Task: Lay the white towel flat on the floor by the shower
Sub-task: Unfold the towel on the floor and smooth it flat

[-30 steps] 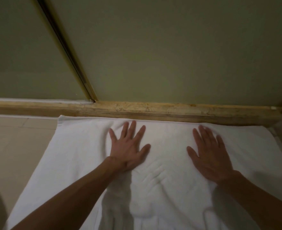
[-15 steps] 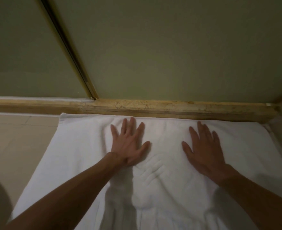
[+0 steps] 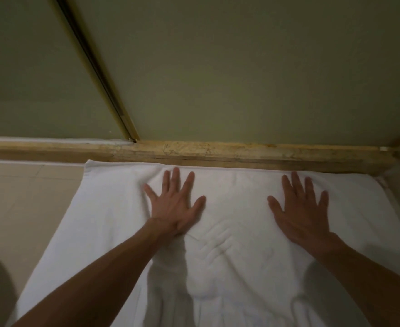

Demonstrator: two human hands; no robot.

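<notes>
While both palms pressed flat with fingers spread, left hand (image 3: 174, 204) and right hand (image 3: 300, 210) held nothing; the towel (image 3: 114, 223) lay on the floor (image 3: 22, 201) against the sill (image 3: 217, 153). Sweeping outward would likely clear the central creases (image 3: 215, 244).

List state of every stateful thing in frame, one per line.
white towel: spread on the floor, far edge along the curb, small creases mid-cloth
left hand: flat on towel, fingers spread
right hand: flat on towel, open
shower door: closed
</notes>
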